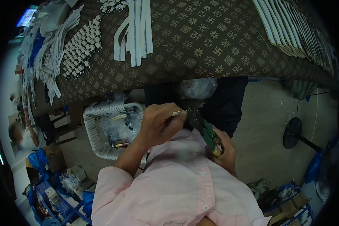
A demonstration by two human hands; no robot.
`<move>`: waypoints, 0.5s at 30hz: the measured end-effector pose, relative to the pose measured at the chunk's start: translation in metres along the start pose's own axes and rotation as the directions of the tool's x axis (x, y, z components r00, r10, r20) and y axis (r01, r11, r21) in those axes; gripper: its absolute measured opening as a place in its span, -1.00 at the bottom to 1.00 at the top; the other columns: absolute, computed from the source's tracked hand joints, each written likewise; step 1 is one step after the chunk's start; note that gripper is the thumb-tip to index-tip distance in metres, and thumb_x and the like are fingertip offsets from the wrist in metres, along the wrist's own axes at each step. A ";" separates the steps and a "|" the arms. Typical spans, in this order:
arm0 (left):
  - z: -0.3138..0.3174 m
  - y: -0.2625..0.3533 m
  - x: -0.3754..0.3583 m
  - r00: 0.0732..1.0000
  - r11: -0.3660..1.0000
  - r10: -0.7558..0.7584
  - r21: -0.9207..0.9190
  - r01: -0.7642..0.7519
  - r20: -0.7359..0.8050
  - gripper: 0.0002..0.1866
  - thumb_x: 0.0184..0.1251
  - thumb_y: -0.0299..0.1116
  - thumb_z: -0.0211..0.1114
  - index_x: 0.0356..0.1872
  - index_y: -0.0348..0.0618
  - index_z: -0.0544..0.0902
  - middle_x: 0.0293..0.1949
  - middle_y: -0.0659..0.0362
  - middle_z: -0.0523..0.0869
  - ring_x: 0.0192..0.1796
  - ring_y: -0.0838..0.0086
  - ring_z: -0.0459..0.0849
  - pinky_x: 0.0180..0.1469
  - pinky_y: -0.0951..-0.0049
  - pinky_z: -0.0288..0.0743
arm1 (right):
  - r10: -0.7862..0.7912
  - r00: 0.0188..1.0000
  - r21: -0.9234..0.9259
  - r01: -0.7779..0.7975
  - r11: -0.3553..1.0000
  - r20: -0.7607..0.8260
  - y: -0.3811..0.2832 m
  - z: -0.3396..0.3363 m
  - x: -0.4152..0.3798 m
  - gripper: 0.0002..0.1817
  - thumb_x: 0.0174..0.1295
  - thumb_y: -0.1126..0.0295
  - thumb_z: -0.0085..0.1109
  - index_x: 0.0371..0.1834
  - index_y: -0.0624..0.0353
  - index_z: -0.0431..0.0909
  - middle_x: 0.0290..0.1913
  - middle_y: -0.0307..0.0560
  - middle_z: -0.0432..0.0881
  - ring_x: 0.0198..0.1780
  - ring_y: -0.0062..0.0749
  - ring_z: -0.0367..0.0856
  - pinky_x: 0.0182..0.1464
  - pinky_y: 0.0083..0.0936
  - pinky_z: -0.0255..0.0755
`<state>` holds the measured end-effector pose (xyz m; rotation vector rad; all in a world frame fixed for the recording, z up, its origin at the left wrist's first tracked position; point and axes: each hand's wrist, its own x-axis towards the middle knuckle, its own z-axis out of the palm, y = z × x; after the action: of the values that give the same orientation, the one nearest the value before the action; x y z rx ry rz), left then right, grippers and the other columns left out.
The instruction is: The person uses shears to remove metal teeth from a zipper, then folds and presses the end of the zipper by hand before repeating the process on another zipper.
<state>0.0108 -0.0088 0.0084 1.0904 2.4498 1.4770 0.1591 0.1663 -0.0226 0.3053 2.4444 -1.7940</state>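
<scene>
Left hand [160, 122] fingers pinch a small metal piece [178, 112] — right hand [224, 152] fingers clench green-handled pliers [206, 130] just beside it.

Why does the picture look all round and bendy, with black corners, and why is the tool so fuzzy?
Head view: a fisheye lens bends the table edge and blackens the corners; the green pliers and the left hand look slightly smeared; light is dim and bluish, with no strong glare.
</scene>
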 end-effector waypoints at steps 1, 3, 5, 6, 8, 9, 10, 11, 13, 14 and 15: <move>-0.002 0.003 -0.004 0.990 0.966 -0.139 -0.221 0.137 0.005 -0.96 0.06 -0.59 0.19 -0.53 -0.29 0.52 -0.66 0.19 0.52 -0.73 0.49 0.43 -0.67 0.55 0.27 | -0.001 1.000 0.001 0.001 1.000 0.015 -0.004 -0.001 0.000 -0.36 -0.20 0.66 0.31 0.09 0.25 0.38 -0.14 -0.04 0.53 -0.16 -0.38 0.55 -0.12 -0.56 0.41; -0.002 0.009 -0.011 0.961 0.869 -0.277 -0.421 0.260 0.021 -0.95 0.09 -0.59 0.16 -0.52 -0.28 0.53 -0.66 0.21 0.53 -0.73 0.52 0.42 -0.67 0.57 0.29 | 0.153 0.966 0.296 -0.212 0.931 0.210 -0.010 -0.001 0.003 -0.34 -0.21 0.68 0.33 0.09 0.26 0.38 -0.19 -0.10 0.51 -0.21 -0.38 0.55 -0.14 -0.52 0.43; 0.007 0.014 -0.009 0.822 0.299 -0.549 -0.882 0.364 0.153 -0.83 0.21 -0.49 0.07 -0.58 -0.22 0.50 -0.73 0.27 0.46 -0.75 0.54 0.40 -0.65 0.58 0.33 | 0.098 0.959 0.312 -0.182 0.932 0.267 -0.003 0.000 0.004 -0.36 -0.17 0.69 0.27 0.11 0.27 0.35 -0.24 -0.11 0.49 -0.27 -0.39 0.52 -0.18 -0.51 0.43; 0.004 0.007 -0.012 0.825 0.306 -0.552 -0.889 0.340 0.125 -0.83 0.21 -0.49 0.07 -0.58 -0.22 0.50 -0.73 0.27 0.46 -0.75 0.54 0.40 -0.65 0.58 0.33 | 0.061 0.948 0.331 -0.169 0.928 0.312 0.003 -0.002 0.006 -0.37 -0.13 0.71 0.22 0.12 0.28 0.32 -0.28 -0.13 0.46 -0.33 -0.41 0.50 -0.22 -0.51 0.43; -0.009 -0.021 -0.036 0.733 0.009 -0.679 -0.999 -0.045 -0.039 -0.71 0.30 -0.35 0.00 -0.64 -0.18 0.44 -0.78 0.26 0.37 -0.74 0.50 0.41 -0.64 0.56 0.36 | 0.060 0.996 0.731 0.007 0.682 -0.066 0.015 -0.008 0.010 -0.39 -0.11 0.71 0.15 0.13 0.29 0.28 -0.30 -0.14 0.45 -0.35 -0.46 0.46 -0.24 -0.55 0.41; -0.026 -0.032 -0.053 0.689 0.137 -0.711 -0.989 -0.063 -0.143 -0.67 0.32 -0.30 -0.03 -0.65 -0.17 0.42 -0.79 0.25 0.33 -0.73 0.49 0.42 -0.64 0.55 0.36 | 0.242 0.880 0.892 0.330 0.308 -0.409 0.020 -0.011 0.014 -0.41 -0.08 0.72 0.09 0.13 0.30 0.24 -0.31 -0.16 0.43 -0.37 -0.51 0.43 -0.25 -0.59 0.39; -0.043 -0.041 -0.062 0.645 0.275 -0.716 -0.957 -0.090 -0.267 -0.64 0.34 -0.25 -0.07 -0.66 -0.17 0.40 -0.80 0.25 0.30 -0.72 0.48 0.43 -0.64 0.53 0.35 | 0.207 0.896 0.896 0.321 0.307 -0.392 0.029 -0.021 0.015 -0.41 -0.08 0.72 0.09 0.13 0.30 0.24 -0.31 -0.16 0.43 -0.37 -0.51 0.43 -0.25 -0.59 0.39; -0.049 -0.038 -0.064 0.743 0.400 -0.609 -0.916 -0.016 -0.278 -0.66 0.37 -0.30 -0.05 -0.59 -0.23 0.46 -0.76 0.21 0.37 -0.66 0.46 0.49 -0.58 0.50 0.43 | 0.136 0.871 0.764 0.328 0.556 -0.473 0.041 -0.032 0.007 -0.42 -0.07 0.71 0.04 0.13 0.30 0.22 -0.32 -0.16 0.41 -0.37 -0.55 0.39 -0.27 -0.62 0.36; -0.034 -0.007 -0.039 0.783 0.463 -0.590 -0.877 0.126 -0.199 -0.71 0.39 -0.36 -0.03 -0.48 -0.33 0.52 -0.67 0.17 0.49 -0.59 0.42 0.57 -0.49 0.46 0.52 | 0.098 0.841 0.597 0.291 0.747 -0.532 0.038 -0.022 -0.008 -0.43 -0.07 0.71 -0.02 0.12 0.29 0.20 -0.33 -0.16 0.40 -0.37 -0.58 0.36 -0.29 -0.65 0.33; -0.028 -0.009 -0.032 0.847 0.491 -0.511 -0.859 0.147 -0.148 -0.70 0.40 -0.34 -0.02 -0.41 -0.40 0.52 -0.57 0.04 0.59 -0.51 0.33 0.65 -0.46 0.42 0.58 | 0.073 0.883 0.540 0.216 0.813 -0.464 0.023 -0.013 -0.007 -0.43 -0.09 0.70 -0.01 0.11 0.31 0.22 -0.31 -0.15 0.39 -0.34 -0.56 0.36 -0.26 -0.64 0.32; -0.025 -0.012 -0.023 0.862 0.497 -0.485 -0.858 0.132 -0.148 -0.70 0.40 -0.34 -0.02 -0.41 -0.40 0.52 -0.57 0.04 0.59 -0.51 0.33 0.65 -0.46 0.42 0.58 | 0.033 0.915 0.458 0.170 0.872 -0.403 0.014 -0.007 0.002 -0.42 -0.11 0.70 0.00 0.11 0.33 0.23 -0.30 -0.13 0.39 -0.31 -0.55 0.36 -0.24 -0.64 0.31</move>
<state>0.0117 -0.0453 0.0061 0.1294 1.5122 2.4317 0.1608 0.1771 -0.0339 0.6936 2.1970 -2.5981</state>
